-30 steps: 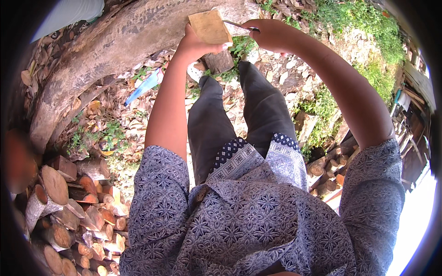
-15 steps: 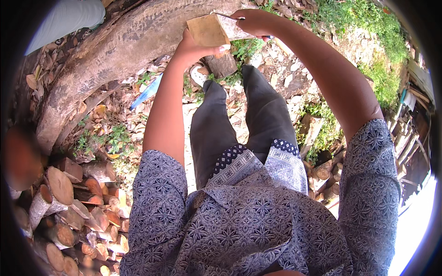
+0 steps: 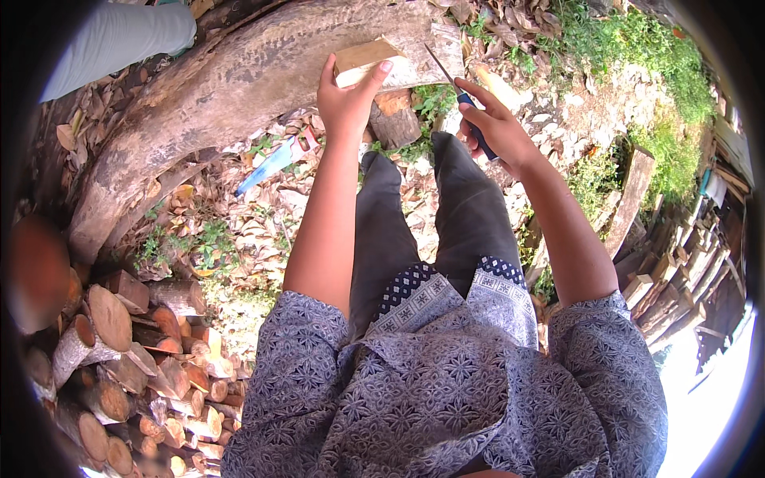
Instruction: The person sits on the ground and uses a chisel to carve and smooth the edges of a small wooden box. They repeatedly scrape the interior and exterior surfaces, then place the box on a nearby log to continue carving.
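Left hand [image 3: 347, 99] holds block [image 3: 362, 60] up top, fingers wrapped round near edge, thumb on top face. Block sits against big log [image 3: 215, 88]. Right hand [image 3: 498, 131] apart from block, fingers curled tight on knife [image 3: 460, 92]; blade tip points up near log end, maybe touching it, hard to tell. Open gap between hands. Firewood pile [image 3: 119, 350] low left, planks [image 3: 685, 263] right.

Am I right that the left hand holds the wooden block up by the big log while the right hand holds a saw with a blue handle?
Not quite. In the head view the right hand holds a knife with a thin blade and dark blue handle, not a saw. The left hand does hold the wooden block by the big log.
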Demonstrator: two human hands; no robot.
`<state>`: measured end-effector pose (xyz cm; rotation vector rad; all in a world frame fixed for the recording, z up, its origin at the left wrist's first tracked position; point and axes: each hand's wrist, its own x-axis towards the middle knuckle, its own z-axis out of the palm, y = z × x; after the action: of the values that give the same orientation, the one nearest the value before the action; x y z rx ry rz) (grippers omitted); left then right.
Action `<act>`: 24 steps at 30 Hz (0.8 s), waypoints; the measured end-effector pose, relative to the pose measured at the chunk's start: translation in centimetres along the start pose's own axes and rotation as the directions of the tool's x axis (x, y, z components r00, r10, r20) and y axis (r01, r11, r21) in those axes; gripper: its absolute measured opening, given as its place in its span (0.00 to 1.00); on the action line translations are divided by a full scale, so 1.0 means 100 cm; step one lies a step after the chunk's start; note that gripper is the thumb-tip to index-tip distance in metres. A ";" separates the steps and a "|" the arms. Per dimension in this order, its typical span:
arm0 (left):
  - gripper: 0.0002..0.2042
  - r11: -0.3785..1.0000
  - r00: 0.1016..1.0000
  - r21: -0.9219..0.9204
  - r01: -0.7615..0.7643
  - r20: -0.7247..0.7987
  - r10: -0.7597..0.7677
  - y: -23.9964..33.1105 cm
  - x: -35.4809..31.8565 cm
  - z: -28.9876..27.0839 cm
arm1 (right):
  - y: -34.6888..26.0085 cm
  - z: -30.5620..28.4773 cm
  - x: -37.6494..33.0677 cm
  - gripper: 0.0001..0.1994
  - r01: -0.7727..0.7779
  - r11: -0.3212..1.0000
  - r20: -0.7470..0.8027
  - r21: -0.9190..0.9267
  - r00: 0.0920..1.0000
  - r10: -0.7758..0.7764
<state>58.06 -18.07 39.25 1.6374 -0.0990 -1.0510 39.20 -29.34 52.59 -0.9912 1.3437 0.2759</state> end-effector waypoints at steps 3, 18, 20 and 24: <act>0.50 0.973 0.997 -0.217 -0.075 -0.015 0.074 -0.003 -0.007 0.010 | 0.014 -0.005 -0.002 0.28 -0.045 0.999 0.032 0.026 0.999 0.044; 0.41 0.945 0.941 0.046 -0.325 -0.090 0.327 -0.016 -0.005 0.058 | 0.080 -0.099 -0.004 0.27 -0.112 0.993 0.162 0.025 0.981 0.107; 0.43 0.915 0.915 0.098 -0.391 -0.063 0.397 -0.014 0.000 0.060 | 0.092 -0.121 -0.004 0.26 -0.116 0.993 0.166 0.038 0.980 0.108; 0.47 0.934 0.939 0.136 -0.331 -0.050 0.340 0.011 0.000 0.080 | 0.106 -0.171 -0.006 0.28 -0.118 0.992 0.141 0.036 0.984 0.112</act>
<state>53.17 -24.37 40.38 1.6968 -0.3906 -0.7338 20.12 -35.34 50.01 -0.8433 1.2761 0.3944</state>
